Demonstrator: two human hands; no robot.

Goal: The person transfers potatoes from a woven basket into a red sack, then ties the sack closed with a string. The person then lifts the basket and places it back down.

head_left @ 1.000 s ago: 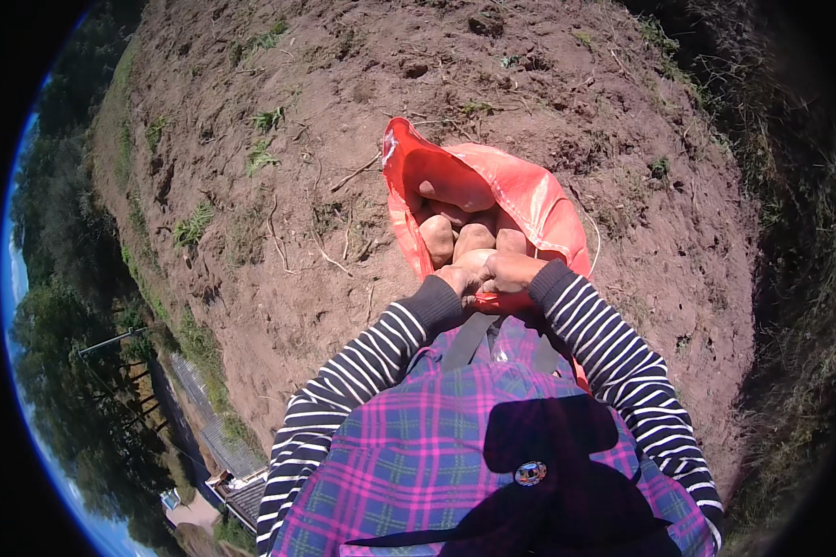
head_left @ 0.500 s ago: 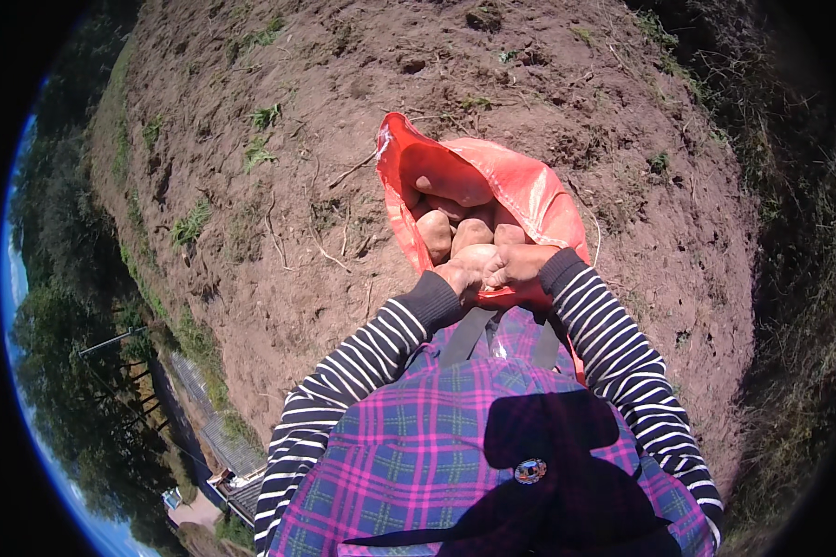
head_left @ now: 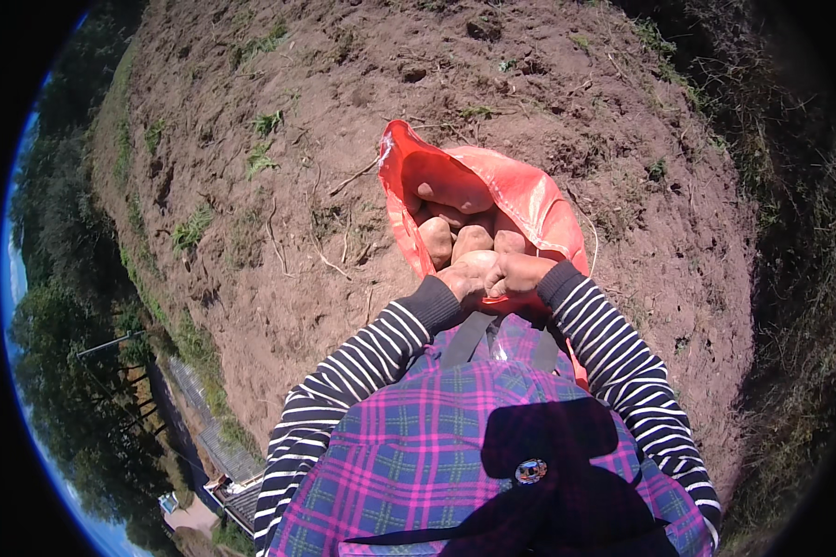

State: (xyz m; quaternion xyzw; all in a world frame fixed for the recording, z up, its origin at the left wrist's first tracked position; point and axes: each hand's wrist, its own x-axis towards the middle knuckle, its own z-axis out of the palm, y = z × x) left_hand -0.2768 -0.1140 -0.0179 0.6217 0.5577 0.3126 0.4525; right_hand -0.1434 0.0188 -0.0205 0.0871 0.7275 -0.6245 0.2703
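An orange-red woven sack (head_left: pixel 546 206) stands in front of me with its mouth open toward me. Inside it lie several large brownish potatoes or similar tubers (head_left: pixel 434 243), partly in shade at the back. At the near rim my left hand (head_left: pixel 462 277) is closed on the sack's edge, its fingertips partly hidden. Right beside it, touching, my right hand (head_left: pixel 522 274) is curled into a fist on the same rim. The rim material between the two hands is mostly covered by the fingers.
Sloping reddish-brown soil (head_left: pixel 306 186) surrounds the sack, with dry roots and small green weeds (head_left: pixel 192 228). Dry brush (head_left: pixel 799 232) borders the right side. Trees (head_left: pixel 65 371) and a roof (head_left: pixel 228 455) show at the far left.
The sack's far rim has sunk slightly lower in the picture. My hands stay together at the near rim, with only a slight shift of the fingers.
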